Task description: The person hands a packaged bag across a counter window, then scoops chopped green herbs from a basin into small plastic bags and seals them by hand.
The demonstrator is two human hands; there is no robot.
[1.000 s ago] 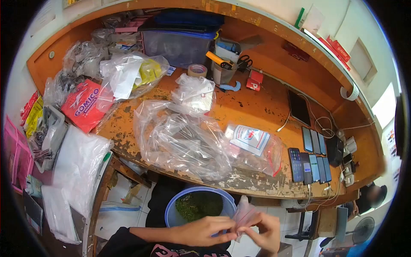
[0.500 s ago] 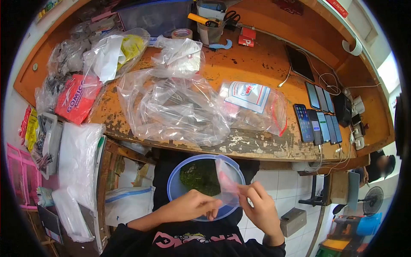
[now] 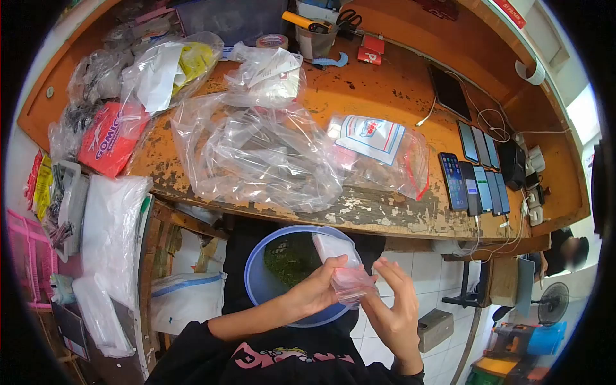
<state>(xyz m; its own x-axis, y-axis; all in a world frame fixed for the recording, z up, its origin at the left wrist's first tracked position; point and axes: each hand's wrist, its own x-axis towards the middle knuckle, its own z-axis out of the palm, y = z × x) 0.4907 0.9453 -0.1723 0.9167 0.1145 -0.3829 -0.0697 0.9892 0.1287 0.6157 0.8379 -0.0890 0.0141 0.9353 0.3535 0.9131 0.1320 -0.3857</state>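
Pink-edged plastic bag (image 3: 333, 248): where is it?

Lower middle of the frame, over the right side of the blue tub (image 3: 254, 285), its upper end close to the tub's far rim.

And the hands?

The left grip (image 3: 316, 285) is closed, thumb and fingers pinching the bag. The right grip (image 3: 396, 311) is spread beside the bag's lower end; whether its thumb touches the plastic, I can't tell.

How much room do they have?

On the right, white floor tiles (image 3: 425, 273) show past the tub, with a grey box (image 3: 436, 332) near the right grip in the picture. Above, the counter (image 3: 385, 93) has its worn front edge just beyond the rim. Crumpled clear plastic (image 3: 269, 163) reaches nearly to that edge; the phones (image 3: 480, 186) lie well apart, right of centre.
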